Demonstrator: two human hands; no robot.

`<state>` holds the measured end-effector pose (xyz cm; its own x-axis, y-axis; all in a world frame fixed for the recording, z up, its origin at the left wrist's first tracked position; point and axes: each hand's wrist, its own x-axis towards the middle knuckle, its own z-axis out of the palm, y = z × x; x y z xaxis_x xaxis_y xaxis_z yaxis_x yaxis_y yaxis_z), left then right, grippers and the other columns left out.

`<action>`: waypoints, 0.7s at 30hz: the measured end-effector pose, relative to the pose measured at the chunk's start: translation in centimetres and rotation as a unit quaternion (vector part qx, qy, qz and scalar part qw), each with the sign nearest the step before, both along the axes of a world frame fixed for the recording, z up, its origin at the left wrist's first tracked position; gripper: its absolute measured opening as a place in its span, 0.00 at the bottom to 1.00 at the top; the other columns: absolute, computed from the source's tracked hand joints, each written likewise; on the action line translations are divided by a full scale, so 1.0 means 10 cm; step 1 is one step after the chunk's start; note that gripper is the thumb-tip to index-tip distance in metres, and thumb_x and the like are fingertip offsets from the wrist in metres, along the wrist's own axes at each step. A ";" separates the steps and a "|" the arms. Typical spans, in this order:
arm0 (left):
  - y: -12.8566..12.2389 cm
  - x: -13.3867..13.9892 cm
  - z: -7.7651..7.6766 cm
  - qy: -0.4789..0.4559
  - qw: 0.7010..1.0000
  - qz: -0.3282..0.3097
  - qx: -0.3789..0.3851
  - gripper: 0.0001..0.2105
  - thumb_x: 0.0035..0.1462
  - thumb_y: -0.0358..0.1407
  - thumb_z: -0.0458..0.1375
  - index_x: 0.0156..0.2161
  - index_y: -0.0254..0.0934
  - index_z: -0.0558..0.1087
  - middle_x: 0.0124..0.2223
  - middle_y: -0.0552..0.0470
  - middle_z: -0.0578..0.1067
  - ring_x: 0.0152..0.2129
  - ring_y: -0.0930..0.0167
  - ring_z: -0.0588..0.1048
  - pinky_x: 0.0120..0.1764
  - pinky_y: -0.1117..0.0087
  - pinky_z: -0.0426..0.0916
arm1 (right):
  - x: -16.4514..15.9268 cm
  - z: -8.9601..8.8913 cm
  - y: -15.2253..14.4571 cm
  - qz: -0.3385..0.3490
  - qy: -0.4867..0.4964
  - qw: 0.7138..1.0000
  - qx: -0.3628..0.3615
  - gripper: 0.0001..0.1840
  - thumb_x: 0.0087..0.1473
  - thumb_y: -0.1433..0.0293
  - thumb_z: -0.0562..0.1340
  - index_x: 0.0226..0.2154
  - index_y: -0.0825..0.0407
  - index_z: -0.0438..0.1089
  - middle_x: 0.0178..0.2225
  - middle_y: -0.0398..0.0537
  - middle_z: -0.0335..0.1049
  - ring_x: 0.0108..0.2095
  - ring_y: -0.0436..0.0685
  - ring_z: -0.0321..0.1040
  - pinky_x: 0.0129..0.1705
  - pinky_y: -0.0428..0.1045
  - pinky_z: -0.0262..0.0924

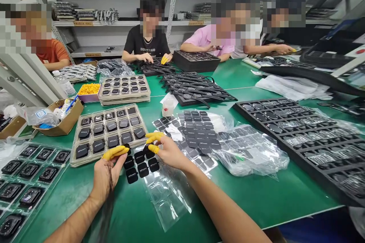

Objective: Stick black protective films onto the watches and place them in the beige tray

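Note:
A clear sheet of black square stickers (143,169), printed with white lettering, is held up between my hands. My left hand (107,171), with yellow finger cots, pinches the sheet's upper left corner. My right hand (168,152), also in yellow finger cots, grips the upper right corner, where one black sticker looks bent up under the fingers. Just beyond them sits a clear plastic tray (74,158) of watch faces, most covered by black stickers and some at the back bare. Beneath the sheet, clear plastic film (173,201) hangs over the green table (236,205).
Another tray of watch bodies (28,170) lies at left. More sticker sheets (199,131) and a plastic bag (251,152) are to the right, beside a long black parts tray (302,140). Stacked trays (125,100) and watch straps (196,87) stand farther back. Several co-workers sit across.

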<state>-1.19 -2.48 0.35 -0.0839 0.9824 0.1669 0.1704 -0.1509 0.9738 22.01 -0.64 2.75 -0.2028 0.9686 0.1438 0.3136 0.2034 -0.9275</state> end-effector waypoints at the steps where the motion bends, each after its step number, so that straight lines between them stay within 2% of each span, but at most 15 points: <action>1: 0.00 -0.01 -0.01 0.008 1.000 -0.003 0.005 0.14 0.53 0.42 0.66 0.42 0.36 0.79 0.43 0.46 0.84 0.41 0.63 0.84 0.54 0.59 0.77 | 0.01 -0.01 0.01 -0.004 0.008 1.000 -0.010 0.06 0.55 0.69 0.64 0.37 0.49 0.75 0.48 0.51 0.76 0.48 0.59 0.70 0.48 0.56 0.63; 4: 0.02 -0.04 -0.03 0.073 0.997 -0.031 0.016 0.15 0.53 0.43 0.66 0.43 0.37 0.80 0.44 0.46 0.84 0.43 0.61 0.83 0.55 0.58 0.76 | 0.02 -0.03 0.04 -0.012 0.066 0.997 -0.044 0.08 0.53 0.65 0.66 0.37 0.50 0.75 0.38 0.47 0.77 0.40 0.56 0.72 0.46 0.55 0.65; 8: 0.03 -0.08 -0.01 0.169 0.981 -0.096 0.023 0.16 0.51 0.43 0.68 0.43 0.37 0.81 0.45 0.46 0.84 0.46 0.58 0.82 0.56 0.57 0.75 | -0.01 -0.07 0.02 -0.027 0.203 0.971 -0.122 0.17 0.50 0.56 0.70 0.38 0.50 0.73 0.31 0.43 0.76 0.31 0.54 0.72 0.36 0.51 0.66; 11: 0.04 -0.10 0.01 0.171 0.974 -0.139 0.051 0.15 0.54 0.42 0.67 0.45 0.39 0.81 0.44 0.49 0.84 0.43 0.61 0.83 0.54 0.60 0.76 | -0.06 -0.08 0.01 -0.015 0.259 0.950 -0.172 0.23 0.46 0.52 0.73 0.37 0.49 0.72 0.29 0.42 0.75 0.29 0.53 0.71 0.34 0.50 0.66; 14: 0.05 -0.12 -0.01 0.156 0.973 -0.162 0.058 0.14 0.56 0.41 0.66 0.46 0.40 0.82 0.44 0.50 0.84 0.41 0.63 0.83 0.51 0.63 0.77 | -0.09 -0.08 0.00 -0.009 0.269 0.943 -0.196 0.25 0.43 0.51 0.74 0.38 0.48 0.72 0.30 0.43 0.75 0.29 0.53 0.71 0.34 0.51 0.66; 16: 0.05 -0.12 -0.03 0.145 0.977 -0.150 0.046 0.13 0.56 0.42 0.66 0.44 0.39 0.82 0.42 0.49 0.85 0.39 0.63 0.84 0.50 0.64 0.78 | -0.06 -0.07 0.00 -0.003 0.245 0.955 -0.168 0.23 0.43 0.52 0.75 0.36 0.48 0.74 0.37 0.46 0.76 0.33 0.54 0.71 0.38 0.52 0.66; 19: 0.07 -0.09 -0.06 0.106 0.987 -0.119 0.011 0.14 0.55 0.44 0.67 0.43 0.38 0.83 0.41 0.49 0.85 0.37 0.63 0.84 0.49 0.63 0.79 | 0.05 -0.02 -0.01 -0.020 0.207 0.975 -0.078 0.18 0.46 0.53 0.73 0.33 0.48 0.76 0.51 0.50 0.72 0.43 0.56 0.70 0.45 0.53 0.65; 21: 0.08 -0.06 -0.08 0.067 0.991 -0.116 -0.023 0.15 0.54 0.45 0.67 0.42 0.38 0.83 0.42 0.48 0.85 0.39 0.62 0.84 0.49 0.63 0.79 | 0.12 0.00 0.01 -0.066 0.196 0.977 -0.044 0.20 0.48 0.50 0.71 0.35 0.48 0.77 0.48 0.50 0.74 0.41 0.56 0.70 0.42 0.52 0.65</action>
